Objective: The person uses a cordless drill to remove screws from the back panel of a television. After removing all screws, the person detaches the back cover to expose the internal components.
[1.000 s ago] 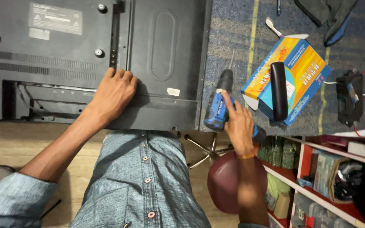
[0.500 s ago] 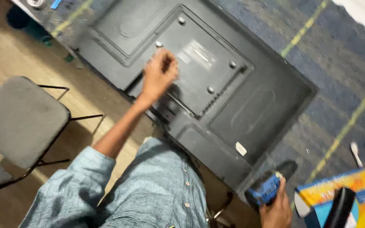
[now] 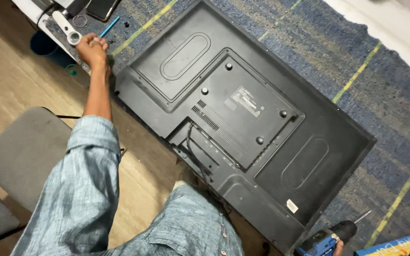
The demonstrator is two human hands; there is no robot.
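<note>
Television lying face-down on the rug, back cover still on.

The left hand is curled into a fist at the far left, just past the television corner, beside a blue pen. The right hand is barely in view, wrapped round a blue drill at the near edge. Mounting screws remain seated. Rug lies open to the right; a grey chair crowds the near left.

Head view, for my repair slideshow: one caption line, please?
Left hand reaches beside a face-down television; right hand grips a blue drill.
</note>
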